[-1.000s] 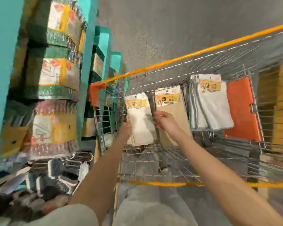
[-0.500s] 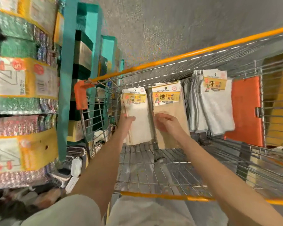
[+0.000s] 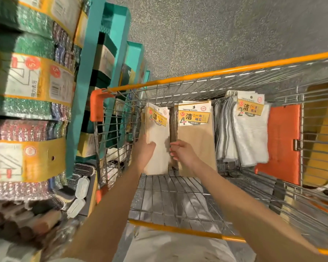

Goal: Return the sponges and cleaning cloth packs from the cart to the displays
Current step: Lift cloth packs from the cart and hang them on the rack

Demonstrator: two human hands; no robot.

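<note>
Ok, head view, the only one. It looks down into a wire cart (image 3: 178, 195) with an orange rim, parked tight against a teal shelf (image 3: 83, 103) on the left. Both arms reach to the far end of the basket.

Left hand (image 3: 144, 150) grips the cream cloth pack (image 3: 159, 133) by its left edge, thumb across the front. That pack stands upright against the far wall, yellow label at the top.

Right hand (image 3: 182, 153) is just beside it, fingers curled at the gap between the two packs. It looks like it pinches the left edge of the tan cloth pack (image 3: 197, 144), but the fingertips are partly hidden, so not certain. The tan pack is also upright against the far wall, right next to the cream one.

To the right, a fanned bunch of white cloth packs (image 3: 251, 135) leans on the same wall, apart from both hands. Beyond them is an orange flap (image 3: 280, 140) at the cart's right end.

The shelf holds stacked scourer packs (image 3: 27, 82), green and silvery with yellow card sleeves, blurred. Lower down are two small clear plastic cases (image 3: 81, 186). Grey speckled floor (image 3: 216, 35) past the cart.
</note>
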